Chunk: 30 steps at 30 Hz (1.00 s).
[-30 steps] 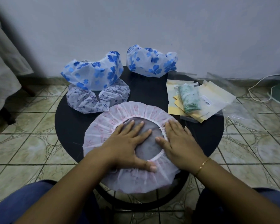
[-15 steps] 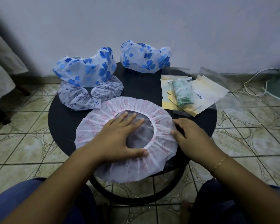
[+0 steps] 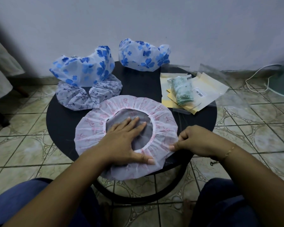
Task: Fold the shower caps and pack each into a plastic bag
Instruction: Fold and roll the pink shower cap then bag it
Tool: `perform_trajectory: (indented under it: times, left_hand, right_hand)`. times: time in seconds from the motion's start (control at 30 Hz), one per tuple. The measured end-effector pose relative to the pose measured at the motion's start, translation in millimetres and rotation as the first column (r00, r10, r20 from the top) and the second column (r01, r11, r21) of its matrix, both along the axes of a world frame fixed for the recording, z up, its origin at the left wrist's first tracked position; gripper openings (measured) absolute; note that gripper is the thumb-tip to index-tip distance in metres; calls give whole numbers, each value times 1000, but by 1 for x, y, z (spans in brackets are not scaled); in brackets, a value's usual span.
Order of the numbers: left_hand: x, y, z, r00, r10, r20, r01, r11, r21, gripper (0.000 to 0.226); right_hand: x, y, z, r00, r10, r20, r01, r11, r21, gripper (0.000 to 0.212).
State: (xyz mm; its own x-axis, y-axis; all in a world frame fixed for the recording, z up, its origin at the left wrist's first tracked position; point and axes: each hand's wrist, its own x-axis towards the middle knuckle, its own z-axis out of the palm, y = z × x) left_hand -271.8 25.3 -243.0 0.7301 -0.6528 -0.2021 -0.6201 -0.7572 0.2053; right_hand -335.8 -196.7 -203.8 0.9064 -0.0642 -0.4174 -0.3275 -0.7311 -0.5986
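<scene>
- Where a second before both palms had lain flat on the pink cap [image 3: 95, 128], the right hand [image 3: 198, 141] had slid to its near right rim and pinched the edge, probably to start the first fold.
- The left hand [image 3: 125, 141] stayed flat, fingers straight, pinning the cap's middle on the table [image 3: 59, 118].
- Just behind lay a grey cap [image 3: 75, 99] under a blue cap [image 3: 84, 69], crowding the fold's far side.
- A second blue cap [image 3: 143, 58] sat at the back, beside bags [image 3: 208, 82] holding one packed green cap [image 3: 182, 89].
</scene>
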Motion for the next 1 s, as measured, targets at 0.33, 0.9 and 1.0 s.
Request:
perform_trajectory:
  times: [0.33, 0.9, 1.0]
  left_hand:
    - [5, 5, -2, 998, -60, -26, 60, 998, 19, 131]
    - [28, 25, 3, 940, 279, 194, -269, 960, -77, 87]
    - [27, 25, -3, 965, 244, 96, -249, 967, 48, 85]
  right_hand:
    - [7, 2, 12, 993, 60, -100, -71, 991, -111, 42]
    - [30, 49, -23, 841, 315, 440, -44, 850, -526, 65]
    - [38, 54, -33, 872, 382, 308, -157, 812, -562, 75]
